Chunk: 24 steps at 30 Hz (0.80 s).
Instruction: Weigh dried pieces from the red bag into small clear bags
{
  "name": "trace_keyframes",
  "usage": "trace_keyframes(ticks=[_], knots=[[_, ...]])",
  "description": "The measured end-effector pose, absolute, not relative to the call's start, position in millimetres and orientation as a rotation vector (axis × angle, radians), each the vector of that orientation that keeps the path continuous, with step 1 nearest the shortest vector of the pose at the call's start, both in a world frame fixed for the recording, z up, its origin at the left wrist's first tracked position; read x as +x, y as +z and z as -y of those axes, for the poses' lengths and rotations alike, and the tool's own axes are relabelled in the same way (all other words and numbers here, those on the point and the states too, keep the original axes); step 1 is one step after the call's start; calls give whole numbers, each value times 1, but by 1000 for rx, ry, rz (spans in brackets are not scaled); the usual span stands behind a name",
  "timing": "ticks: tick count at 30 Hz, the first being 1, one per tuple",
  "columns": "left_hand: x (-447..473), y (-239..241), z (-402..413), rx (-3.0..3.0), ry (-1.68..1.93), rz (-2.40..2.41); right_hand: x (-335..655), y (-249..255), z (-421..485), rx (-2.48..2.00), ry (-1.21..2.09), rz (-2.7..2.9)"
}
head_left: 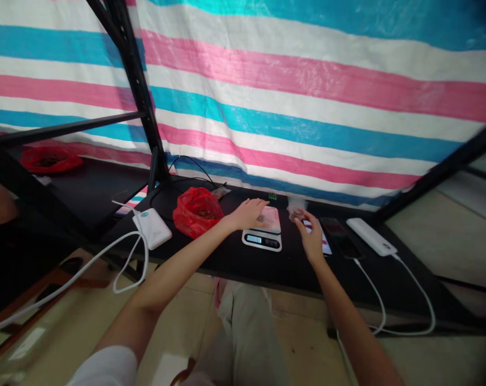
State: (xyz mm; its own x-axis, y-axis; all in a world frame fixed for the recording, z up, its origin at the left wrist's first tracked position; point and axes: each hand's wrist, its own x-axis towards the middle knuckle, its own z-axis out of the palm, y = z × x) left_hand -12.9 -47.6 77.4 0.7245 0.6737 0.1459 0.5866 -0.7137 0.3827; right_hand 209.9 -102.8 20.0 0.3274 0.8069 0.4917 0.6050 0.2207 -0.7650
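Note:
My left hand (pixel 250 213) reaches over the pan of a small white kitchen scale (pixel 262 240), its fingers stretched out. A small brownish item (pixel 261 218) shows on the pan by the thumb; its kind is too small to tell. The scale's display is lit, but I cannot read it. To the right of the scale, my right hand (pixel 312 233) pinches a small clear plastic bag (pixel 296 213) with something brownish in it. An open red plastic bag (pixel 194 213) with brown pieces inside stands left of the scale, beside my left wrist.
A white power bank (pixel 152 229) with a cable lies left on the black table (pixel 227 262). On the right are a phone with a lit screen (pixel 322 238), a dark phone (pixel 341 237) and another white power bank (pixel 372 236). Behind hangs a striped sheet (pixel 287 107).

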Motion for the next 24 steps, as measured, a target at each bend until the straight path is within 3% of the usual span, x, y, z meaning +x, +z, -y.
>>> trace_keyframes(ticks=[4, 8, 13, 24], knots=[[25, 38, 22, 2611, 359, -1072, 238, 18, 104, -1551, 231, 1392], [34, 17, 8, 2449, 610, -967, 236, 19, 95, -1576, 184, 1601], [30, 14, 5, 2167, 852, -834, 222, 31, 79, -1577, 178, 1744], [30, 6, 8, 2413, 779, -836, 219, 54, 83, -1802, 114, 1797]])
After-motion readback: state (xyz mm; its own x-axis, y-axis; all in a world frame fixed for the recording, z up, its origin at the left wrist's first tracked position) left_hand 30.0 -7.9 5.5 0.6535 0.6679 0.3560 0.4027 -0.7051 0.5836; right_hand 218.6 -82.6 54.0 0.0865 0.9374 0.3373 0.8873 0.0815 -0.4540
